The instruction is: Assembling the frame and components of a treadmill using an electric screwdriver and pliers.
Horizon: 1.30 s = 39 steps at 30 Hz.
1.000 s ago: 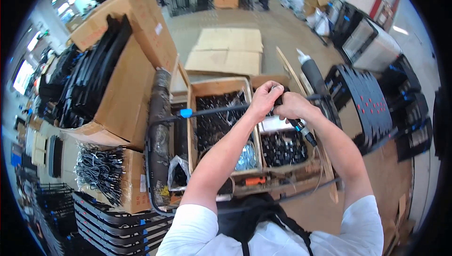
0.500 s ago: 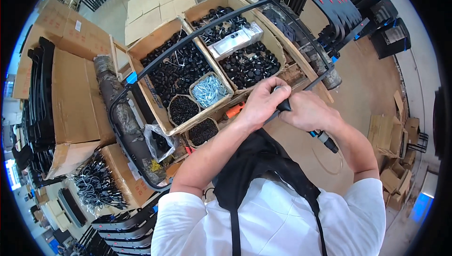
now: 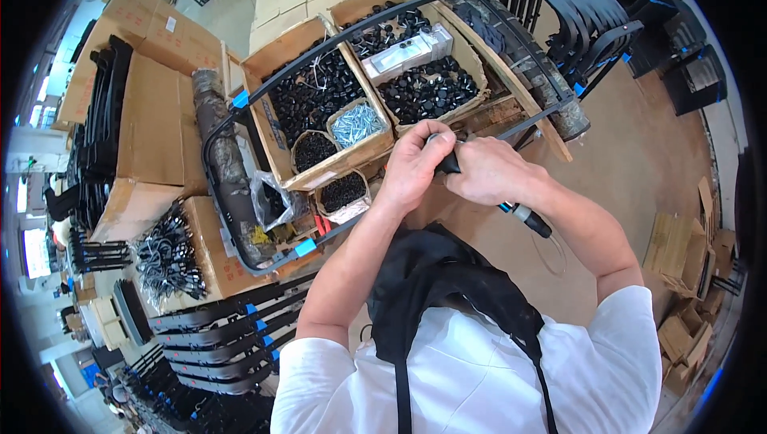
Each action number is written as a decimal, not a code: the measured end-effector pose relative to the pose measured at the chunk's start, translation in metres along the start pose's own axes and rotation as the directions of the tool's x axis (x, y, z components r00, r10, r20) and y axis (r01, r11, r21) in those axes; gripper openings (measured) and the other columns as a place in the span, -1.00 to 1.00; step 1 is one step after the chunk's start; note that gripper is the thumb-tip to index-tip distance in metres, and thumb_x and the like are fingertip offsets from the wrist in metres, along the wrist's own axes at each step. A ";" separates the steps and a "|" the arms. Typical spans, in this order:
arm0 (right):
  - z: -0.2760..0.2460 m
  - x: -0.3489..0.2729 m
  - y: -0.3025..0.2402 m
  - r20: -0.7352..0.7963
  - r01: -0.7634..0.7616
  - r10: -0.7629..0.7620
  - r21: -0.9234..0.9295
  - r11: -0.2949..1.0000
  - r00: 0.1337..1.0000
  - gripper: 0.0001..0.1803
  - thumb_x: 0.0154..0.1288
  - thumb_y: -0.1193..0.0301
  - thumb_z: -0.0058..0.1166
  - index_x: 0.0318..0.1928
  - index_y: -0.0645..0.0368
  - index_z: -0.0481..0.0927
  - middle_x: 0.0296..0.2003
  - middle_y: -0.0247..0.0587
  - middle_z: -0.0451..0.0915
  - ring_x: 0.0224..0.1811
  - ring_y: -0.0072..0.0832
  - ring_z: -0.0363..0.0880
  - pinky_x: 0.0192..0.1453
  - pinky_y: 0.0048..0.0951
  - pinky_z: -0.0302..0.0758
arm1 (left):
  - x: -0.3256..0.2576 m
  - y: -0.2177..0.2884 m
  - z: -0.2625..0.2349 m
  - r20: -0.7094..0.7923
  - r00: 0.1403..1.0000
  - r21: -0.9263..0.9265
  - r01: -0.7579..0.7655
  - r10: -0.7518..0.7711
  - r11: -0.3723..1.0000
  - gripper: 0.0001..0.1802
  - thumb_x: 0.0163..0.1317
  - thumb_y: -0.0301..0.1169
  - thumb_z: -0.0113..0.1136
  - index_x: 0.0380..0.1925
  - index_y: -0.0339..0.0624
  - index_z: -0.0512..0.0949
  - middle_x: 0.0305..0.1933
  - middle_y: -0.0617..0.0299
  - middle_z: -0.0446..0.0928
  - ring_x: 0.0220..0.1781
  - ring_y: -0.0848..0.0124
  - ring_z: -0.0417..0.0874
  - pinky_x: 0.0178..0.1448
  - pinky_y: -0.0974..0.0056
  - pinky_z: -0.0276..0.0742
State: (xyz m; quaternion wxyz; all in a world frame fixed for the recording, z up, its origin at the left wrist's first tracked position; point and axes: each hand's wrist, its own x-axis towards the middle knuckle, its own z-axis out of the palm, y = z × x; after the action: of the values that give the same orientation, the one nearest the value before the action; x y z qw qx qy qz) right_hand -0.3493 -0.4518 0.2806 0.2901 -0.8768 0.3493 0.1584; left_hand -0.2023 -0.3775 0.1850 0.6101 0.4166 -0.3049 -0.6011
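Fingers of the left hand [image 3: 415, 164] and right hand [image 3: 486, 170] clamp a black-handled tool [image 3: 511, 209] against the black metal frame [image 3: 383, 23] above cardboard parts boxes [image 3: 276, 126]; a slip could knock the frame loose.

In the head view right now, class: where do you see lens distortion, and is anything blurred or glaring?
Head view: black fisheye corners; the black tube frame bows; both hands are sharp; the far-left edge is overexposed; no harsh shadows.

Tool [image 3: 523, 214] front end, hidden under both hands' fingers [image 3: 431, 134].
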 end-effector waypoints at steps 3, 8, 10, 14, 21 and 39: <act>0.003 -0.001 0.001 -0.014 0.033 -0.033 -0.014 0.999 0.999 -0.59 0.23 0.23 0.14 -0.36 0.44 0.73 -0.34 0.31 0.73 -0.18 0.17 0.76 0.04 0.09 0.65 | -0.005 -0.003 0.005 -0.046 0.998 -0.014 -0.049 0.049 0.999 -0.85 0.54 -0.33 0.25 -0.06 -0.16 0.62 -0.16 0.43 0.57 -0.11 0.65 0.50 0.04 0.43 0.47; 0.016 -0.001 0.007 -0.031 0.062 -0.063 -0.032 0.998 0.997 -0.58 0.24 0.22 0.13 -0.34 0.43 0.74 -0.32 0.32 0.73 -0.15 0.16 0.77 0.06 0.08 0.65 | -0.020 -0.009 0.010 -0.088 0.993 0.016 -0.084 0.085 0.996 -0.88 0.55 -0.34 0.24 -0.06 -0.12 0.62 -0.16 0.47 0.56 -0.12 0.66 0.46 0.05 0.45 0.40; 0.020 -0.002 0.008 -0.044 0.107 -0.108 -0.033 0.994 0.993 -0.58 0.25 0.22 0.13 -0.30 0.43 0.74 -0.29 0.32 0.74 -0.14 0.16 0.78 0.07 0.08 0.66 | -0.026 -0.014 0.008 -0.104 0.989 0.020 -0.108 0.109 0.994 -0.87 0.55 -0.34 0.24 -0.06 -0.12 0.62 -0.15 0.48 0.56 -0.12 0.66 0.45 0.05 0.44 0.40; 0.017 -0.006 -0.001 0.041 0.092 -0.090 -0.049 0.995 0.995 -0.57 0.26 0.21 0.14 -0.28 0.43 0.74 -0.28 0.31 0.75 -0.12 0.16 0.77 0.08 0.07 0.65 | -0.034 -0.020 0.003 -0.084 0.987 0.045 -0.134 0.138 0.990 -0.84 0.57 -0.33 0.23 -0.05 -0.18 0.60 -0.13 0.43 0.56 -0.09 0.64 0.48 0.06 0.42 0.47; 0.025 -0.006 -0.001 -0.006 0.055 -0.056 -0.035 0.998 0.998 -0.58 0.24 0.22 0.16 -0.26 0.44 0.74 -0.24 0.28 0.76 -0.09 0.13 0.77 0.08 0.04 0.65 | -0.034 -0.024 0.001 -0.105 0.992 0.029 -0.073 0.076 0.997 -0.82 0.55 -0.30 0.26 -0.05 -0.18 0.63 -0.13 0.45 0.56 -0.09 0.64 0.45 0.08 0.41 0.46; 0.022 0.006 -0.005 0.106 0.003 0.003 -0.059 0.998 0.994 -0.55 0.14 0.24 0.16 -0.21 0.49 0.66 -0.22 0.39 0.71 -0.06 0.19 0.74 0.05 0.06 0.65 | -0.027 -0.020 -0.009 0.005 0.999 -0.001 -0.045 0.045 0.999 -0.77 0.51 -0.25 0.33 -0.04 -0.17 0.62 -0.14 0.43 0.59 -0.09 0.62 0.53 0.05 0.39 0.52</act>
State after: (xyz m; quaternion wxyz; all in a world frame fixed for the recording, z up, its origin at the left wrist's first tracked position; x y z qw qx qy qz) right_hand -0.3431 -0.4384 0.2621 0.2821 -0.8753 0.3285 0.2152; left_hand -0.2063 -0.3477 0.1663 0.6230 0.4079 -0.3156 -0.5882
